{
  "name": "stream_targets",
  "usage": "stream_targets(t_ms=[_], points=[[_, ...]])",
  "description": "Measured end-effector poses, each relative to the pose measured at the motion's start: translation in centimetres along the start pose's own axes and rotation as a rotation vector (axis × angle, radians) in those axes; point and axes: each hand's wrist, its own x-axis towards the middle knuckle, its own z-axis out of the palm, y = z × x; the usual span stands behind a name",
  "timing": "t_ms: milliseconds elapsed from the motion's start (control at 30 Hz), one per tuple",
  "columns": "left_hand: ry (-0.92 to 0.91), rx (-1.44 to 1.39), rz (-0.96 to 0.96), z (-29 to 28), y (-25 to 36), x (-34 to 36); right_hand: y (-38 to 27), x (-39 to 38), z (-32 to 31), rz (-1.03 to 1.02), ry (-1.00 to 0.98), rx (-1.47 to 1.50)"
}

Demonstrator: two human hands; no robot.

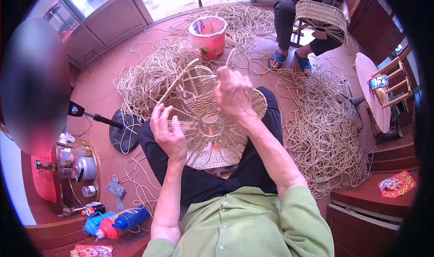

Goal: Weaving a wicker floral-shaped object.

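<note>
A half-woven basket of tan cord point(199, 105) rests between my knees, with a round opening in its middle and spoke-like strands around it. My right hand point(233, 93) is closed in a fist over its far right part. A piece of cord point(231, 57) sticks up just beyond that fist, and the fingers seem wrapped round it. At the basket's left side is my left hand point(168, 132), fingers bent and thumb apart, close to the loose strands. Whether its fingertips touch a strand is hard to see.
Heaps of loose cord point(325, 135) cover the floor right, left and far. A pink bucket point(209, 36) stands ahead. Another person sits far right with a woven piece point(321, 15). A round black stand base point(124, 130) and bottles point(131, 217) lie left; a round table point(366, 92) stands right.
</note>
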Motion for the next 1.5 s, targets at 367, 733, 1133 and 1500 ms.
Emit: stream_targets(t_ms=[367,733,1133,1500], points=[[-0.105,0.037,0.078,-0.6,-0.1,-0.3,26.5,0.8,-9.4,0.354,0.238,-0.186],[-0.059,0.104,0.163,3.3,-0.8,4.1,11.1,6.5,-15.1,0.479,-0.648,0.843],[0.041,-0.266,0.262,0.4,9.0,11.0,12.9,0.8,-14.3,0.570,-0.517,1.360],[-0.234,0.198,0.350,7.3,1.4,0.7,35.3,5.2,-18.6,1.036,0.642,0.791]])
